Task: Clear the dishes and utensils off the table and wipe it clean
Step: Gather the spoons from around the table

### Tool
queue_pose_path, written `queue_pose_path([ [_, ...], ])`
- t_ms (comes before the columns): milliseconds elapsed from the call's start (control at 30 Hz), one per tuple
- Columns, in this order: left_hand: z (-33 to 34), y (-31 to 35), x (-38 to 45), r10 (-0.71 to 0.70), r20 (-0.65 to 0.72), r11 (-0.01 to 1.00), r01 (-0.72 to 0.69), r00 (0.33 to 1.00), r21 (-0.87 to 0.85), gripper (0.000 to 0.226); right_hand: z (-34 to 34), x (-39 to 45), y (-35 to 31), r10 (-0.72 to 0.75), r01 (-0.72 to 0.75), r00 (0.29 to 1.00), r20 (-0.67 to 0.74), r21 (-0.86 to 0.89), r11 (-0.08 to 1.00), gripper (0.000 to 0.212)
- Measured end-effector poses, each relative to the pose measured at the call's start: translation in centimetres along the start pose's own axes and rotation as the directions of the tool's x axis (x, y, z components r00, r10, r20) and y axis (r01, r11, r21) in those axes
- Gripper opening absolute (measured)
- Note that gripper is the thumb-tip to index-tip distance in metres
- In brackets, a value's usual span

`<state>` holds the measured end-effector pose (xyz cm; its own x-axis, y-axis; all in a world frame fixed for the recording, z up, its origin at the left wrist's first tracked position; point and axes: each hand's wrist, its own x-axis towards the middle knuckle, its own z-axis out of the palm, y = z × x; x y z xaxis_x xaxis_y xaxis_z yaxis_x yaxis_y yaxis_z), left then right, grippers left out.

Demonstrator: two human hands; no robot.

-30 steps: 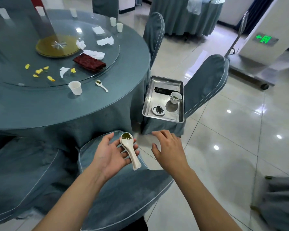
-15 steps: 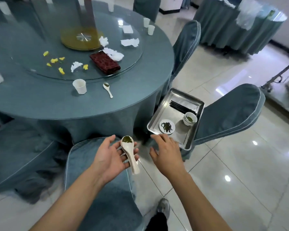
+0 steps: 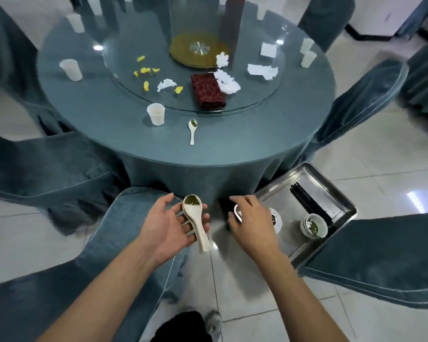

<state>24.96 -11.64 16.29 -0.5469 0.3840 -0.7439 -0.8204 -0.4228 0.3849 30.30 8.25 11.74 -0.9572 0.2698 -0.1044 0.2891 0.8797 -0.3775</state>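
Note:
My left hand (image 3: 168,225) is palm up below the table edge, and a white ceramic spoon (image 3: 195,219) with green residue lies across its straight fingers. My right hand (image 3: 253,223) hovers palm down with loosely bent fingers over the near-left corner of a steel tray (image 3: 341,201) and grips nothing. The tray sits on a chair seat and holds black chopsticks (image 3: 309,201), a small bowl (image 3: 313,225) and a saucer (image 3: 277,219). A second spoon (image 3: 192,130), a plastic cup (image 3: 156,114) and a red napkin (image 3: 208,91) remain on the round table (image 3: 232,144).
Crumpled tissues (image 3: 226,81), yellow scraps (image 3: 146,70) and more cups (image 3: 71,69) lie on the table and its glass turntable (image 3: 262,95). Covered chairs (image 3: 124,230) stand around the table, one right under my hands. Tiled floor (image 3: 381,156) lies to the right.
The view has swung so the table is straight ahead and the tray is at my right. Both hands keep their pose; my right hand is now over the tray's corner.

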Motion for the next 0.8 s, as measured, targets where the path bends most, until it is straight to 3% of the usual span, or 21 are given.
queue_pose_path([
  [467,1.9,7.1,10.7,0.11,-0.108,0.97,-0.131,0.988,-0.204,0.06,1.3,20.0,-1.6,-0.219,0.231,0.96,0.172,-0.053,0.972,0.033],
  [800,1.6,11.5,18.2,0.09,-0.181,0.964,-0.131,0.979,-0.231,0.06,7.3,33.9,-3.7,-0.18,0.184,0.949,0.26,0.007,0.983,0.022],
])
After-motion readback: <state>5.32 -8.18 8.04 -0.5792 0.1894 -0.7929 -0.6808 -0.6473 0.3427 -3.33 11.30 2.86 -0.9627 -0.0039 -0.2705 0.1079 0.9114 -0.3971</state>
